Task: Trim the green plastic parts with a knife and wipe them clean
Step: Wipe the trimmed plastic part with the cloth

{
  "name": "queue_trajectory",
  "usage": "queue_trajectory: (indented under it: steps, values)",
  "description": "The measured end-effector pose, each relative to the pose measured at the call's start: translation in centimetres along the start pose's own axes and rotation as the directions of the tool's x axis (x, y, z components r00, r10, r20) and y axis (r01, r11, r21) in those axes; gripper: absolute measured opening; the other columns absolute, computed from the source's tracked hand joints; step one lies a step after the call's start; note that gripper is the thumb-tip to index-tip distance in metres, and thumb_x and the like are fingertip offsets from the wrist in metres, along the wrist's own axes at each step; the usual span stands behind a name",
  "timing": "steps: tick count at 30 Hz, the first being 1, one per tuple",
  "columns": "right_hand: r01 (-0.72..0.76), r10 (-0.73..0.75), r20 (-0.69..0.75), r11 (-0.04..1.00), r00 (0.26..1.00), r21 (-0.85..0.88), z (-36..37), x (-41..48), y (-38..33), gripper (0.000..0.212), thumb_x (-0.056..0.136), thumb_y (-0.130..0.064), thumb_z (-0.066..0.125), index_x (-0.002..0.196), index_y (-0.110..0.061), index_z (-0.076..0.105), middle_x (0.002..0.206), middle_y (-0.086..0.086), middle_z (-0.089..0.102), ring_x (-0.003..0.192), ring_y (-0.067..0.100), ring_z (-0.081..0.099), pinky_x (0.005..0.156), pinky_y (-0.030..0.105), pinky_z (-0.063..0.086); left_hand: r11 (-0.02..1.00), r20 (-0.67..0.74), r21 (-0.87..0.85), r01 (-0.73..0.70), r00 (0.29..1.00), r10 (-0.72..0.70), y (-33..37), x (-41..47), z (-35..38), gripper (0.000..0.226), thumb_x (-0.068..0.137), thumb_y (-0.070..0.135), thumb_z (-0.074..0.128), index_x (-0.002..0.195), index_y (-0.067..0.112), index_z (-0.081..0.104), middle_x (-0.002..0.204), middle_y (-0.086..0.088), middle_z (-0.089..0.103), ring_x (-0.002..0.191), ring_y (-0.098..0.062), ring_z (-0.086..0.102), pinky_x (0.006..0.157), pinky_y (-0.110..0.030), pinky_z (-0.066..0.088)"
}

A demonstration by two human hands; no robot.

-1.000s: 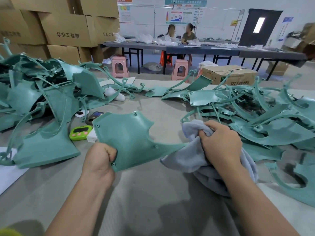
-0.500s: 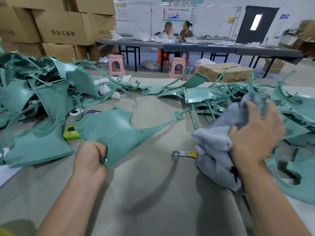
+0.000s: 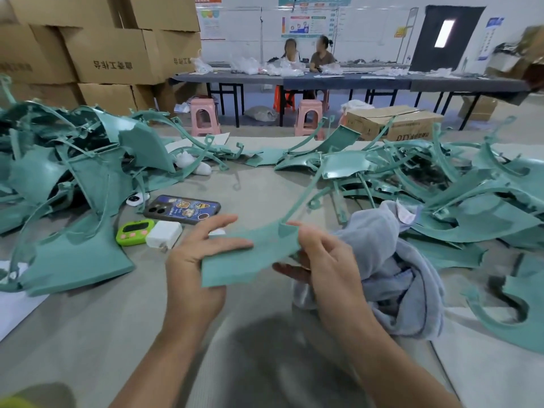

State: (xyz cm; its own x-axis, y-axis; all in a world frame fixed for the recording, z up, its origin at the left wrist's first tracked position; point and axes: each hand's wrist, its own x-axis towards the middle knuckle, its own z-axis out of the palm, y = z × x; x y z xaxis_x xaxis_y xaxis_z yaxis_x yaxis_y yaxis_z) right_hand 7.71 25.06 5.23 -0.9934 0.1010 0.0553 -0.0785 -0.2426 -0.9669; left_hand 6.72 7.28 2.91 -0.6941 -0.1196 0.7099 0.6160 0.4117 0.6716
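Holding a green plastic part (image 3: pixel 250 254) up over the grey table (image 3: pixel 88 334) between both hands. Left hand (image 3: pixel 194 269) gripping the wide flat end, thumb laid across the top face, fingers spread behind it. Right hand (image 3: pixel 321 260) pinching the opposite edge between thumb and fingertips, just where a thin curved arm of the part rises away toward the far pile. Lying crumpled on the table just beside and partly behind the right wrist: a grey cloth (image 3: pixel 391 269), not gripped by either hand. Heaped to the left, a pile of green parts (image 3: pixel 67 178); spread to the right, another pile of them (image 3: pixel 471 195), some reaching the near right edge. Resting on the table between the left pile and the held part: a phone (image 3: pixel 182 209) in a patterned case, a green timer (image 3: pixel 135 232) and a white charger block (image 3: pixel 163 235), the latter two touching. Stacked behind the left pile: cardboard boxes (image 3: pixel 109 51). No knife to be made out anywhere.
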Motion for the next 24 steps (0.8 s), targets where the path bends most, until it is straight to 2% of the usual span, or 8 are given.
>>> queue_trajectory:
  steps: [2, 5, 8, 10, 12, 15, 20, 24]
  values:
    - [-0.297, 0.283, 0.092, 0.927, 0.955, 0.227, -0.6, 0.8, -0.3, 0.02, 0.097, -0.03, 0.066, 0.094, -0.017, 0.081, 0.094, 0.007, 0.079, 0.08, 0.019, 0.073, 0.079, 0.045, 0.063, 0.946, 0.166, 0.226, -0.232, 0.966, 0.197, -0.4, -0.4, 0.3, 0.023, 0.077, 0.022, 0.077, 0.096, 0.035, 0.08, 0.134, 0.007, 0.065, 0.127, -0.02, 0.054, 0.106, -0.03, 0.041]
    - [-0.398, 0.366, 0.179, 0.894, 0.913, 0.203, -2.0, 1.9, 0.4, 0.032, 0.095, -0.005, 0.061, 0.122, -0.02, 0.067, 0.108, 0.007, 0.077, 0.093, 0.028, 0.073, 0.101, 0.064, 0.048, 0.925, 0.248, 0.271, -0.268, 0.948, 0.202, 0.0, -1.3, 1.9, 0.03, 0.085, 0.031, 0.068, 0.114, 0.03, 0.077, 0.15, 0.004, 0.05, 0.145, -0.017, 0.038, 0.114, -0.033, 0.037]
    - [-0.347, 0.329, 0.109, 0.894, 0.938, 0.285, -2.3, 2.4, 1.1, 0.046, 0.091, 0.019, 0.046, 0.118, -0.012, 0.067, 0.1, 0.015, 0.078, 0.081, 0.029, 0.076, 0.066, 0.042, 0.063, 0.953, 0.134, 0.302, 0.0, 0.99, -0.042, 0.1, -1.5, 2.5, 0.065, 0.084, 0.018, 0.057, 0.145, 0.036, 0.05, 0.162, 0.01, 0.031, 0.15, -0.002, 0.025, 0.119, -0.022, 0.027]
    - [-0.319, 0.312, 0.071, 0.9, 0.947, 0.296, -2.0, 2.5, 1.9, 0.038, 0.092, 0.019, 0.046, 0.104, -0.006, 0.071, 0.095, 0.018, 0.077, 0.076, 0.029, 0.076, 0.06, 0.037, 0.061, 0.926, 0.059, -0.023, 0.377, 0.925, -0.375, 0.3, -1.1, 2.2, 0.081, 0.086, -0.006, 0.05, 0.149, 0.044, 0.038, 0.15, 0.012, 0.049, 0.137, -0.006, 0.049, 0.111, -0.036, 0.045]
    - [-0.293, 0.291, 0.056, 0.899, 0.955, 0.327, -1.9, 2.8, 2.6, 0.034, 0.093, 0.018, 0.047, 0.098, -0.003, 0.073, 0.093, 0.019, 0.077, 0.075, 0.028, 0.076, 0.059, 0.036, 0.061, 0.675, 0.102, -0.431, 0.598, 0.776, -0.622, 0.4, -0.3, 2.0, 0.068, 0.091, -0.01, 0.044, 0.146, 0.03, 0.047, 0.125, 0.001, 0.072, 0.101, -0.012, 0.071, 0.08, -0.035, 0.061]
    - [-0.283, 0.272, 0.08, 0.896, 0.959, 0.344, -1.9, 2.7, 2.9, 0.038, 0.093, 0.016, 0.049, 0.088, -0.007, 0.078, 0.094, 0.018, 0.078, 0.077, 0.027, 0.076, 0.062, 0.036, 0.062, 0.452, 0.24, -0.537, 0.713, 0.642, -0.728, 0.8, 0.3, 2.0, 0.035, 0.1, 0.007, 0.045, 0.13, 0.016, 0.061, 0.111, -0.008, 0.077, 0.085, -0.016, 0.074, 0.061, -0.025, 0.058]
    - [-0.171, 0.176, -0.01, 0.969, 0.984, 0.179, -2.1, 2.3, 3.4, 0.035, 0.092, 0.01, 0.056, 0.092, -0.015, 0.08, 0.097, 0.013, 0.079, 0.088, 0.029, 0.076, 0.072, 0.04, 0.064, 0.464, 0.388, -0.44, 0.769, 0.629, -0.674, 1.3, -0.6, 2.6, 0.032, 0.091, -0.007, 0.054, 0.116, 0.005, 0.069, 0.109, -0.011, 0.077, 0.088, -0.019, 0.075, 0.065, -0.026, 0.059]
    - [0.09, -0.144, -0.143, 0.94, 0.979, -0.329, -2.5, 1.8, 2.6, 0.042, 0.09, -0.017, 0.073, 0.129, -0.03, 0.067, 0.113, -0.015, 0.073, 0.102, -0.007, 0.068, 0.088, 0.011, 0.052, 0.675, 0.008, -0.542, 0.5, 0.806, -0.592, 1.8, -0.4, 2.6, 0.03, 0.092, -0.008, 0.059, 0.106, 0.014, 0.075, 0.105, -0.003, 0.078, 0.094, -0.013, 0.074, 0.081, -0.028, 0.061]
